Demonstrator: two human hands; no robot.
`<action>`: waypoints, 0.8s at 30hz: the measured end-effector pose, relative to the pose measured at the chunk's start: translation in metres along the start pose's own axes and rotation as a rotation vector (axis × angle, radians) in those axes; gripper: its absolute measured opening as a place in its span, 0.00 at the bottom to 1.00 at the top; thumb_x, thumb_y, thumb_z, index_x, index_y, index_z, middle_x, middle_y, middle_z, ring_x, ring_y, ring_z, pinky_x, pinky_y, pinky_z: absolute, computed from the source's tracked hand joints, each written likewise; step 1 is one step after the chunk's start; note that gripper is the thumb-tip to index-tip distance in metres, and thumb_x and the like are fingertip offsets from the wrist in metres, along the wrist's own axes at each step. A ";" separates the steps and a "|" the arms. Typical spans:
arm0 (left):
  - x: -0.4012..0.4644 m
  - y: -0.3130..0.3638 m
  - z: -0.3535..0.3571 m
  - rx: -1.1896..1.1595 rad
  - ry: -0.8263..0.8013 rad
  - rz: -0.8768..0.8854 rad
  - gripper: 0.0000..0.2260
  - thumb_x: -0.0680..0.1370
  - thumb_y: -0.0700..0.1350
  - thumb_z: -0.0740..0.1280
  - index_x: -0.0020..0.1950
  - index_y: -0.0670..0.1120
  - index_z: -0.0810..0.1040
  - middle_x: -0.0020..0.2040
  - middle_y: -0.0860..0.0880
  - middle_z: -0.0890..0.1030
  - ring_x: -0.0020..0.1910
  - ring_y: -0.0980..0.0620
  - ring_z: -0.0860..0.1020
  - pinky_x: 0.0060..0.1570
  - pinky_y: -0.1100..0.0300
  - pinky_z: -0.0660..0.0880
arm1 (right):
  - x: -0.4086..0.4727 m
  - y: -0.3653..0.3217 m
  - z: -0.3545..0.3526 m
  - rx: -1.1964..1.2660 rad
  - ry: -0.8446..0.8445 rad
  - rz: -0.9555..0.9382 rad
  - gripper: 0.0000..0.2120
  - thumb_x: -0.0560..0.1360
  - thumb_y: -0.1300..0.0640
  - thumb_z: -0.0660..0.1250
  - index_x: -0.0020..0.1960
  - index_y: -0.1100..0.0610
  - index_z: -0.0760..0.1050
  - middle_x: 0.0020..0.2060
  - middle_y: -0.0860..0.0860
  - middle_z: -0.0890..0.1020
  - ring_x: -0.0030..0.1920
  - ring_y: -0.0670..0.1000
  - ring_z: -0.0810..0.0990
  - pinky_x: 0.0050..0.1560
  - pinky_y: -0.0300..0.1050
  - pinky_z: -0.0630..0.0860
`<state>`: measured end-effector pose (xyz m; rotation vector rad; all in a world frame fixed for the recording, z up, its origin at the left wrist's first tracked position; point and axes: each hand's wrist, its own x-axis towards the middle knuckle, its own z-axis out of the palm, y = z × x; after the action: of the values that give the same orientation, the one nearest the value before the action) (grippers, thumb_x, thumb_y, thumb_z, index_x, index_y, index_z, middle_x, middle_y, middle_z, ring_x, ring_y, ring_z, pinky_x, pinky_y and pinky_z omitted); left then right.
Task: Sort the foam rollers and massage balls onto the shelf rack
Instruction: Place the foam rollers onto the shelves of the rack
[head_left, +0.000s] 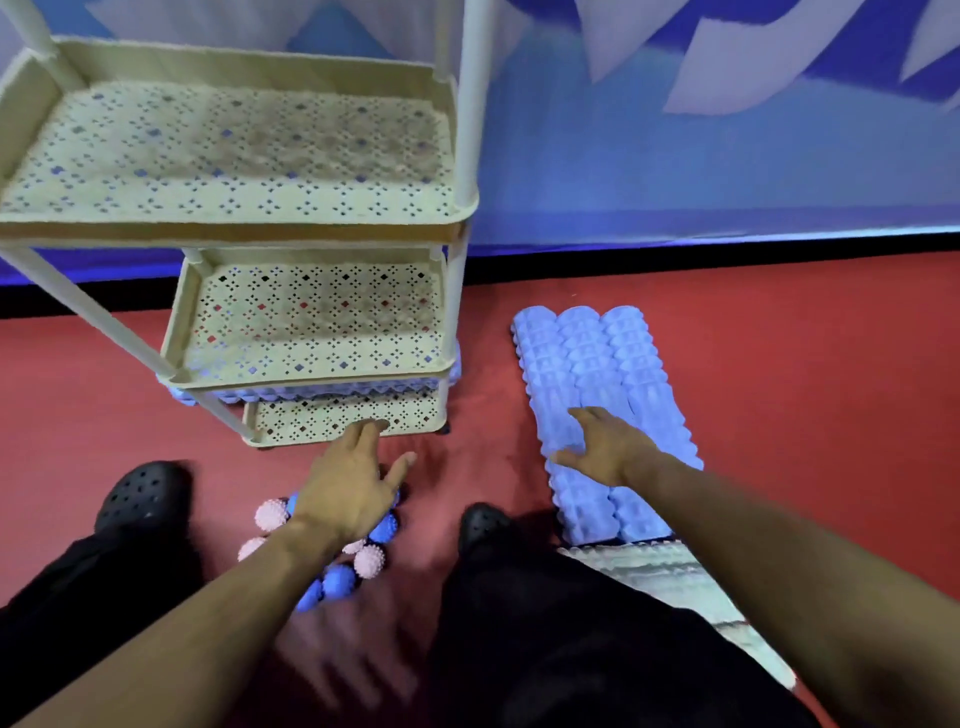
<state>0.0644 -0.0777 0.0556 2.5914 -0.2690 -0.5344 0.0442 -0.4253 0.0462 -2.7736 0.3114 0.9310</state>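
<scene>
Left hand (347, 493) fingers spread, holding nothing, hovering over the cluster of pink and blue spiky massage balls (332, 556) on the red floor (779, 364); its forearm hides part of the cluster. Right hand (605, 447) flat on three pale blue ridged foam rollers (597, 395) lying side by side, grip open. Cream perforated plastic three-tier shelf rack (311, 312): another blue roller on the bottom tier, mostly hidden by the middle tier. Top cut off by the frame.
</scene>
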 end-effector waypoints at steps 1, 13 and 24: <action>0.002 0.001 0.007 -0.015 -0.008 -0.012 0.27 0.81 0.60 0.61 0.74 0.45 0.68 0.71 0.45 0.71 0.68 0.41 0.72 0.68 0.46 0.69 | 0.004 0.009 0.012 0.134 -0.018 0.065 0.44 0.76 0.35 0.67 0.82 0.54 0.52 0.80 0.54 0.58 0.75 0.57 0.67 0.71 0.54 0.68; 0.020 -0.030 0.055 -0.045 -0.113 -0.149 0.27 0.81 0.62 0.61 0.75 0.49 0.67 0.72 0.48 0.69 0.65 0.41 0.75 0.66 0.48 0.71 | 0.047 0.029 0.115 0.423 0.001 0.406 0.51 0.68 0.35 0.74 0.80 0.55 0.55 0.75 0.57 0.63 0.73 0.59 0.67 0.72 0.52 0.67; 0.022 -0.035 0.053 -0.066 -0.133 -0.146 0.25 0.81 0.62 0.61 0.74 0.51 0.67 0.71 0.50 0.70 0.63 0.42 0.76 0.63 0.51 0.70 | 0.063 -0.009 0.121 0.971 0.039 0.452 0.44 0.62 0.43 0.83 0.69 0.60 0.68 0.61 0.49 0.78 0.59 0.53 0.81 0.63 0.51 0.77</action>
<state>0.0652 -0.0751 -0.0113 2.5278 -0.1046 -0.7564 0.0267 -0.3942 -0.0857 -1.8388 1.0880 0.5582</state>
